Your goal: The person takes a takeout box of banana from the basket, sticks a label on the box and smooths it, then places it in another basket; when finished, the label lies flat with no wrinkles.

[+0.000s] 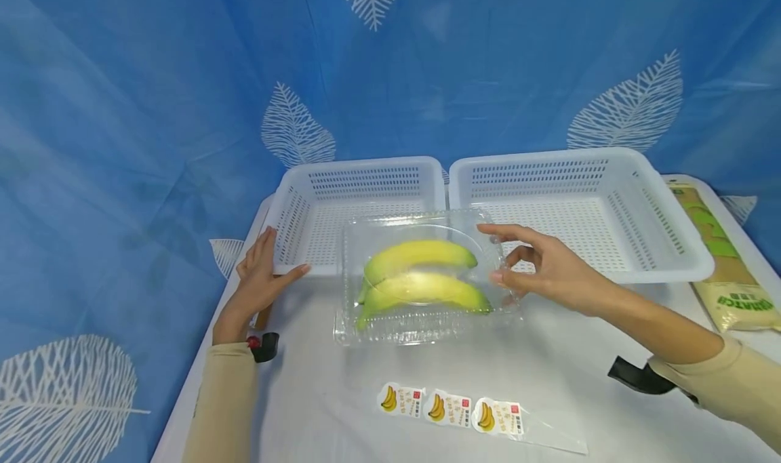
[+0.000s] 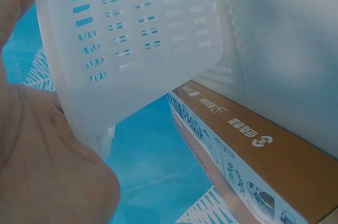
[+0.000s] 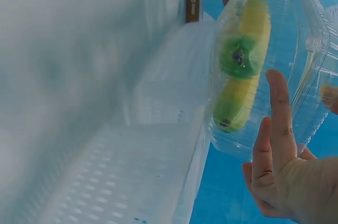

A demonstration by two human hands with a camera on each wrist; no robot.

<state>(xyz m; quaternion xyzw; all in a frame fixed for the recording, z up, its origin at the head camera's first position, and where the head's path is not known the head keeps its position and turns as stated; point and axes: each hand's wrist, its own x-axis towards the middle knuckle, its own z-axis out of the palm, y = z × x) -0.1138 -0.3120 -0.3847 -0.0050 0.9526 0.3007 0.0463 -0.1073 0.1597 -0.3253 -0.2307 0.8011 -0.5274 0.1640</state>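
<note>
A clear plastic clamshell box [image 1: 390,334] with two yellow-green bananas [image 1: 421,256] inside hangs in front of two white baskets, overlapping their front rims in the head view. My right hand [image 1: 549,270] pinches the box's right edge between thumb and fingers. In the right wrist view, a straight finger [image 3: 281,115] lies along the box's side. At the front left corner of the left white basket [image 1: 360,166] rests my left hand [image 1: 259,280], its thumb along the front rim and its extended fingers along the left side. The left wrist view shows the basket wall [image 2: 121,86] beside the palm.
To the right stands another white basket [image 1: 549,158], with a printed food bag [image 1: 726,259] beside it. Banana stickers [image 1: 451,409] lie on a strip near the table's front. A brown printed carton [image 2: 253,134] sits below my left hand. Blue leaf-patterned cloth hangs behind.
</note>
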